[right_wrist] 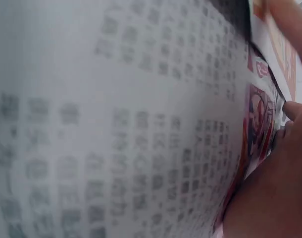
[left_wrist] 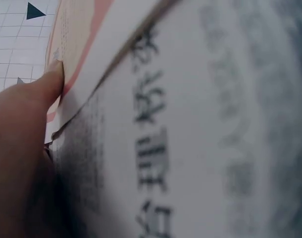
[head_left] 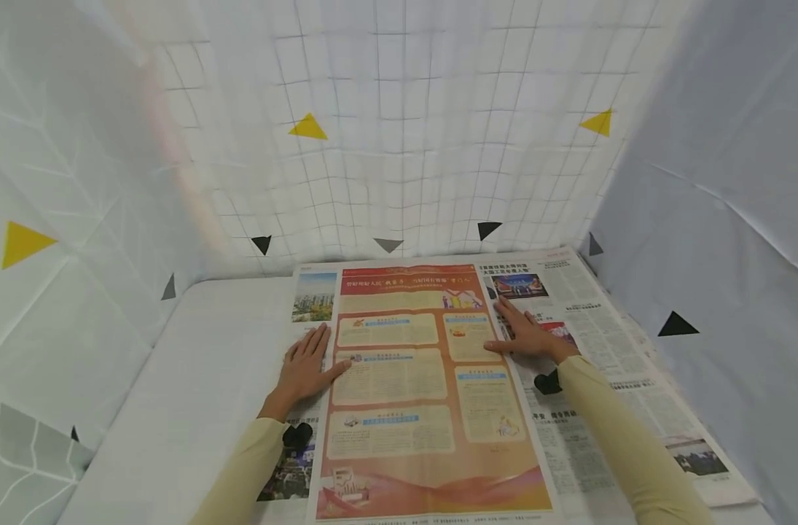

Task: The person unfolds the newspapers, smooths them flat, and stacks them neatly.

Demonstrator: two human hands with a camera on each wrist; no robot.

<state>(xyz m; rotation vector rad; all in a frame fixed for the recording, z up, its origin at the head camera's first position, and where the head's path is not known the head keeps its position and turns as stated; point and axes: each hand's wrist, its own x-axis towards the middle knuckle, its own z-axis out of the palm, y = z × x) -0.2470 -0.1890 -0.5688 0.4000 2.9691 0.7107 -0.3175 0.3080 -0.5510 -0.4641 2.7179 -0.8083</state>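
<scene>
An orange-and-red printed newspaper sheet (head_left: 392,379) lies flat on top of a wider spread of black-and-white newspaper (head_left: 589,321). My left hand (head_left: 304,368) rests along its left edge with fingers straight and the thumb reaching onto the orange print. Along the right edge lies my right hand (head_left: 530,337), fingers spread, its thumb on the orange sheet and its other fingers over the newspaper beneath. In the left wrist view the left thumb (left_wrist: 52,84) touches the orange sheet's margin. The right wrist view shows close newsprint (right_wrist: 141,124) beside the right hand (right_wrist: 270,193).
The newspapers cover the middle and right of a white table (head_left: 195,379). White cloth walls with a grid (head_left: 399,109) stand at the back, with plain grey-white fabric (head_left: 733,146) on the right. Yellow triangles (head_left: 309,127) and black triangles (head_left: 678,324) mark the fabric.
</scene>
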